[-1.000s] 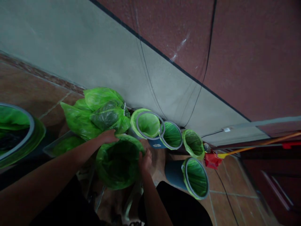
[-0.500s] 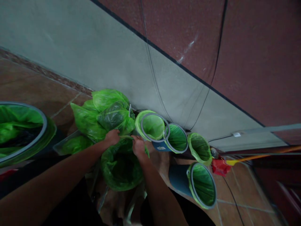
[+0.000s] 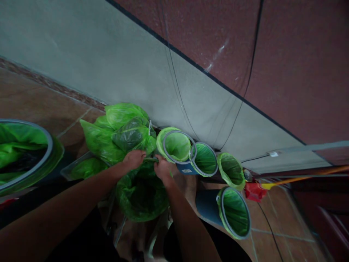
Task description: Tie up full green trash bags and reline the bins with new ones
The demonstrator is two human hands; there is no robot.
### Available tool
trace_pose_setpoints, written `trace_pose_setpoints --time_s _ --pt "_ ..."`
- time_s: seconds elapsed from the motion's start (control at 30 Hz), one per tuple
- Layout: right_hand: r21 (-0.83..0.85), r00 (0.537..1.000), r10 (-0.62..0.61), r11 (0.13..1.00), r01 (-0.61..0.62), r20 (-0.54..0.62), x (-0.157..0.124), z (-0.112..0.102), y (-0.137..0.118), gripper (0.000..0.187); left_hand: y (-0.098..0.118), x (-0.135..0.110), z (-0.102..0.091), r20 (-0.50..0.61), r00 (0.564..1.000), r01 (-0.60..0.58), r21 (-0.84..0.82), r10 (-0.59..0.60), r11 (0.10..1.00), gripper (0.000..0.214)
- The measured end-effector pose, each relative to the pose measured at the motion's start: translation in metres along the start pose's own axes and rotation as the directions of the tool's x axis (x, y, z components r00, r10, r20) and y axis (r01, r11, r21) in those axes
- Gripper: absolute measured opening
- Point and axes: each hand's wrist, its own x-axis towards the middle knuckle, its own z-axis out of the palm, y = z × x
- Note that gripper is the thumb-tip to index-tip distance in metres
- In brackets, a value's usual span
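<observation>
A green garbage bag (image 3: 141, 211) lines a bin in front of me, its mouth wide and its inside dark. My left hand (image 3: 134, 159) is closed on the far edge of that bag. A short way to the right, my right hand (image 3: 163, 168) grips the same edge, and a strip of the rim stretches between both hands. Just beyond my left hand lies a pile of filled green bags (image 3: 122, 133). Beside my right hand stands a bag-lined bin (image 3: 174, 145) with a loose grey ring (image 3: 194, 140) lying over its mouth.
More lined bins stand to the right: a blue one (image 3: 208, 207), a ringed one (image 3: 205, 160) and another (image 3: 231, 171). A large bin (image 3: 51, 145) is at the left. A red dustpan (image 3: 255, 192) lies near a yellow-orange handle (image 3: 289, 181). Cables hang along the wall (image 3: 131, 69).
My hands have shifted slightly along the bag's far edge, the left one a little to the right. The bag's rim between them looks pulled straighter. Everything else stays in place.
</observation>
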Motion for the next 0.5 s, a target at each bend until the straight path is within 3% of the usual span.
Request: trace_pose_setpoints --time_s 0.1,0.2,0.5 --pt "0.051 0.998 -0.064 0.997 0.065 -0.018 0.004 0.002 -0.002 0.030 0.005 -0.007 0.003 0.050 0.998 -0.046 0.060 0.043 0.997 0.036" --pt "0.034 0.995 -0.090 0.995 0.088 0.045 0.007 0.009 0.000 0.028 0.005 -0.013 0.008 0.082 0.995 -0.062 0.095 0.054 0.994 0.035" --pt "-0.110 0.980 -0.071 0.990 0.093 0.186 0.011 0.015 0.006 0.030 0.008 -0.017 0.011 0.094 0.996 -0.018 0.168 0.002 0.986 0.030"
